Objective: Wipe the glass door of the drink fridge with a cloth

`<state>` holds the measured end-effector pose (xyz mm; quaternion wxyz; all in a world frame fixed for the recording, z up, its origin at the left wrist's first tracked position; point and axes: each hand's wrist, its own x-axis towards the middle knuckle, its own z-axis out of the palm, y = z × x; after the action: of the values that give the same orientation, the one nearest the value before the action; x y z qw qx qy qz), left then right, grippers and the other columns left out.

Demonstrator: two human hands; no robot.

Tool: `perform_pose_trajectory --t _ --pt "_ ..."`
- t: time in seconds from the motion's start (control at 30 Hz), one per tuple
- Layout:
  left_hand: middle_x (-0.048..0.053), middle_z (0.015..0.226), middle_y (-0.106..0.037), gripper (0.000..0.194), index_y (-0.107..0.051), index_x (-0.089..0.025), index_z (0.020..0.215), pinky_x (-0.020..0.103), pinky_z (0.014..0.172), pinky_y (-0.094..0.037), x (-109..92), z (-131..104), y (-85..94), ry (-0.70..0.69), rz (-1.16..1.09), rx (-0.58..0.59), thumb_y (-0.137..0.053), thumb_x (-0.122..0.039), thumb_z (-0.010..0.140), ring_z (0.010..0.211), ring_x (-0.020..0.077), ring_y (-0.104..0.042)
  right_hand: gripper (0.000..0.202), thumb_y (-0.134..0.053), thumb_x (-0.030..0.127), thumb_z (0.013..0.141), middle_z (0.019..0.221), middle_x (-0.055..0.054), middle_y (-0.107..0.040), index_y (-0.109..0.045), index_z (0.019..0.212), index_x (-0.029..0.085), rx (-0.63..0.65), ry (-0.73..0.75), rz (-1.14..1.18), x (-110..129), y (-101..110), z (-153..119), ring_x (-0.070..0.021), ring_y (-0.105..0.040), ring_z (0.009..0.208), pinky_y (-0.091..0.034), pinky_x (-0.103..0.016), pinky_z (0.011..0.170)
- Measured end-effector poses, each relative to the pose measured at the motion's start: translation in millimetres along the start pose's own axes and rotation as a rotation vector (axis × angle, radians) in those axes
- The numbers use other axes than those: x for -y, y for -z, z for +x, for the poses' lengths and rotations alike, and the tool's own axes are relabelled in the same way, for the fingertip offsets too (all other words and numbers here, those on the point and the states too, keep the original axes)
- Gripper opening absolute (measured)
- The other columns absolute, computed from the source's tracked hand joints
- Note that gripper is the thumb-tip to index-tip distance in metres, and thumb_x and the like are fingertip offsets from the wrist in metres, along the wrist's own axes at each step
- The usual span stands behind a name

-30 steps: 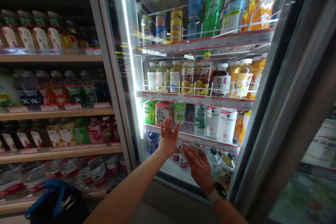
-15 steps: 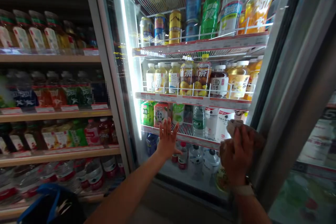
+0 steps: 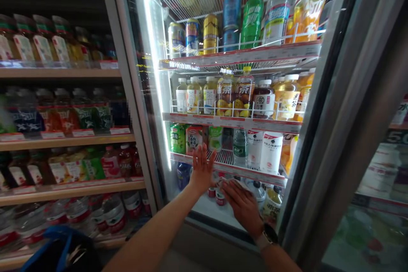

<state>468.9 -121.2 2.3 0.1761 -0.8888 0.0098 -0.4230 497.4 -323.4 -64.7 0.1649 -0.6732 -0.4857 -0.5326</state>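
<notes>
Pale cloth (image 3: pixel 220 182) lies under the right hand (image 3: pixel 241 202).

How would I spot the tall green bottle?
Find the lit fridge, then the shelf with the gold can. On it the green bottle stands between blue cans and a clear, blue-labelled bottle. Its green body sets it apart.

1 pale cloth (image 3: pixel 243 184), mostly covered by the right hand (image 3: pixel 241 204), against clear upright glass (image 3: pixel 227 120).
</notes>
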Motion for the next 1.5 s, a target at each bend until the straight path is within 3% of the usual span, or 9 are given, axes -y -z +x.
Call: perform_pose_trajectory --t 0.27,0.43,0.6,0.8,0.93,1.07,1.17,1.3,1.5 --pt "0.030 0.158 -0.003 0.148 -0.006 -0.010 0.154 0.068 0.114 -0.011 -0.9 0.8 3.3 0.020 -0.006 0.073 -0.074 -0.082 0.045 0.146 0.0493 -0.004 0.045 -0.041 0.002 0.093 0.131 -0.002 -0.064 -0.061 0.127 0.023 -0.059 -0.086 -0.050 -23.2 18.9 18.1 -0.0187 -0.048 0.134 -0.029 -0.040 0.116" --pt "0.031 0.158 -0.005 0.148 -0.008 -0.009 0.154 0.068 0.114 -0.012 -0.6 0.6 2.9 0.009 0.001 0.074 -0.074 -0.084 0.044 0.146 0.0495 -0.004 0.047 -0.051 0.010 0.092 0.136 -0.011 -0.059 -0.054 0.137 0.022 -0.314 -0.311 -0.183 -63.6 50.6 31.0 -0.0289 -0.044 0.136 -0.027 -0.056 0.116" --pt "0.030 0.159 -0.004 0.147 -0.009 -0.010 0.154 0.068 0.114 -0.013 -0.3 0.1 0.4 0.020 -0.002 0.083 -0.073 -0.084 0.044 0.146 0.0493 -0.003 0.053 -0.051 0.009 0.089 0.142 -0.015 -0.052 -0.050 0.142 0.019 -0.535 -0.482 -0.218 -81.9 69.1 38.2 -0.0325 -0.046 0.134 -0.041 -0.053 0.108" --pt "0.032 0.158 -0.001 0.146 -0.006 -0.009 0.154 0.068 0.113 -0.015 -1.6 0.4 2.3 0.020 0.006 0.064 -0.072 -0.083 0.048 0.146 0.0499 -0.003 0.058 -0.047 0.010 0.093 0.145 -0.010 -0.050 -0.040 0.148 0.025 -0.302 -0.361 -0.125 -47.4 39.5 33.6 -0.0285 -0.040 0.140 -0.025 -0.055 0.118" --pt "0.031 0.158 0.003 0.143 -0.003 -0.011 0.155 0.068 0.113 -0.015 -1.8 0.0 2.9 0.015 -0.002 0.054 -0.073 -0.080 0.052 0.146 0.0501 -0.003 0.053 -0.044 0.007 0.092 0.138 -0.004 -0.059 -0.051 0.140 0.027 -0.053 -0.145 -0.037 -13.5 9.8 19.3 -0.0206 -0.045 0.136 -0.031 -0.043 0.116" --pt "0.028 0.158 0.010 0.118 0.005 -0.012 0.154 0.067 0.113 -0.016 -0.2 -1.1 0.4 -0.004 -0.013 -0.034 -0.066 -0.063 0.074 0.146 0.0479 -0.004 0.045 -0.042 0.007 0.092 0.140 -0.001 -0.057 -0.062 0.127 0.028 0.026 -0.003 0.011 8.0 -8.1 3.5 -0.0180 -0.044 0.137 -0.040 -0.035 0.107" --pt "0.027 0.159 0.008 0.119 0.004 -0.013 0.154 0.067 0.113 -0.017 0.5 -1.3 -0.4 -0.002 -0.008 -0.019 -0.067 -0.062 0.072 0.146 0.0477 -0.004 0.043 -0.043 0.005 0.093 0.139 0.000 -0.057 -0.064 0.123 0.027 0.029 0.014 0.018 7.9 -7.3 2.2 -0.0182 -0.041 0.139 -0.041 -0.034 0.106" --pt "0.032 0.158 0.000 0.149 -0.003 -0.009 0.154 0.069 0.113 -0.015 -0.2 -0.9 0.7 0.003 0.011 0.053 -0.076 -0.079 0.045 0.145 0.0506 -0.003 0.042 -0.046 0.006 0.093 0.136 -0.003 -0.060 -0.061 0.128 0.024 -0.045 -0.065 -0.006 -12.6 11.3 18.2 -0.0198 -0.042 0.138 -0.035 -0.039 0.113" --pt "0.034 0.156 -0.005 0.157 -0.006 -0.008 0.154 0.069 0.114 -0.013 -2.3 0.1 2.0 0.013 0.042 0.106 -0.079 -0.081 0.036 0.145 0.0512 -0.004 0.059 -0.051 0.009 0.092 0.143 -0.011 -0.053 -0.039 0.148 0.025 -0.393 -0.364 -0.148 -61.7 49.1 41.4 -0.0296 -0.043 0.137 -0.031 -0.057 0.114"
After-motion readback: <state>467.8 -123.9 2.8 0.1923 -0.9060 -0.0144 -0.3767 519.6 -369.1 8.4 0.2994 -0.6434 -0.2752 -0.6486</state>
